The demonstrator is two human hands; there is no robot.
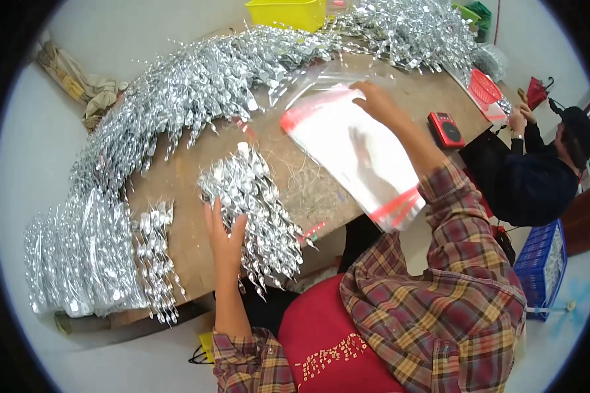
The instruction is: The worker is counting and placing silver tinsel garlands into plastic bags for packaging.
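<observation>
My left hand (226,243) rests against the near left side of a loose bunch of shiny silver twisted strands (261,203), its thumb and fingers spread apart. The bunch lies on the brown table, its lower ends hanging over the front edge. Farther right, my right hand (375,105) is at the far edge of a stack of clear and white plastic bags (347,141) with red ends. Its thumb and fingers are bent together at the top bag's rim. The near end of the stack reaches past the table's front edge.
Large heaps of silver strands (196,85) line the table's (183,245) far side. Bagged strands (82,255) and a small bunch (156,252) lie left. A yellow bin (287,14), red radio (446,130) and red basket (484,87) stand around. Another person (531,173) works at right near a blue crate (541,265).
</observation>
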